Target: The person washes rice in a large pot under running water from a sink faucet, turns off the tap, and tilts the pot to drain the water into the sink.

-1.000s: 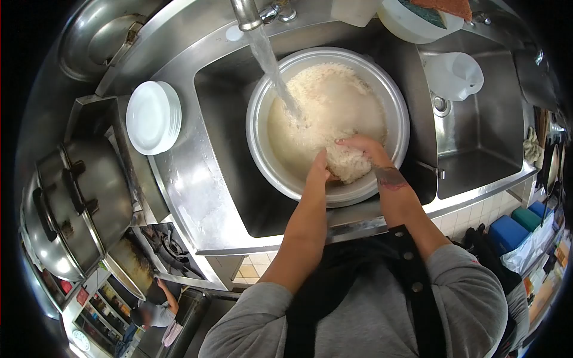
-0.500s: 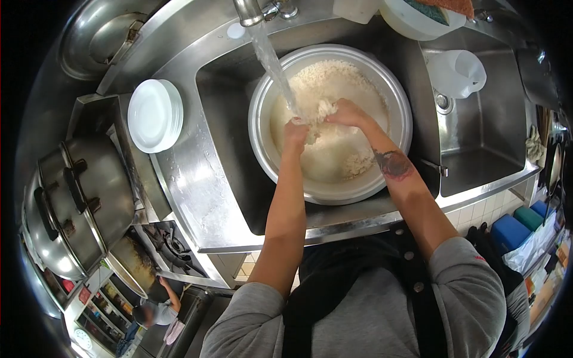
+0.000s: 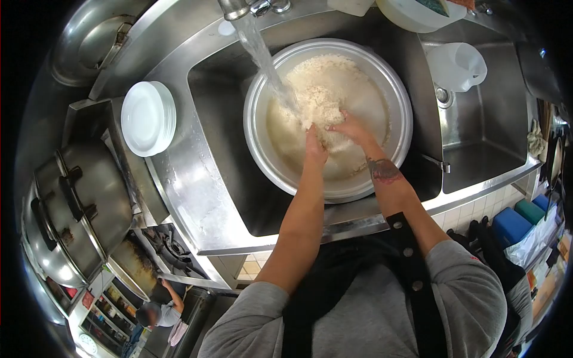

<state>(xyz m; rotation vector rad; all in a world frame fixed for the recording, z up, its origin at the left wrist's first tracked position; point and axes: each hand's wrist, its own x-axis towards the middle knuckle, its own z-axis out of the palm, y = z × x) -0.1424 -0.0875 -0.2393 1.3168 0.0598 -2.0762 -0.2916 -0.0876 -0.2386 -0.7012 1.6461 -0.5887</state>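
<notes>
A wide metal bowl (image 3: 255, 128) holds wet white rice (image 3: 322, 89) under cloudy water (image 3: 352, 158). Both of my hands are inside it, at the near side of a heap of rice. My left hand (image 3: 315, 145) points forward, its fingers stretched out and their tips partly lost in the rice. Just to its right, my right hand (image 3: 353, 128) has its thumb and fingers apart at the edge of the heap. Running water (image 3: 262, 56) pours from the faucet (image 3: 234, 8) onto the rice, close to my left fingertips.
The bowl stands in a steel sink (image 3: 224, 155). Stacked white plates (image 3: 143, 119) are on the left counter, beside a large lidded pot (image 3: 89, 197). A white plastic jug (image 3: 456, 65) lies in the right basin. Another person (image 3: 161, 313) works at the lower left.
My hands have moved down toward me and opened from a closed grip on the rice. A heap of rice now lies ahead of them. The view has shifted slightly.
</notes>
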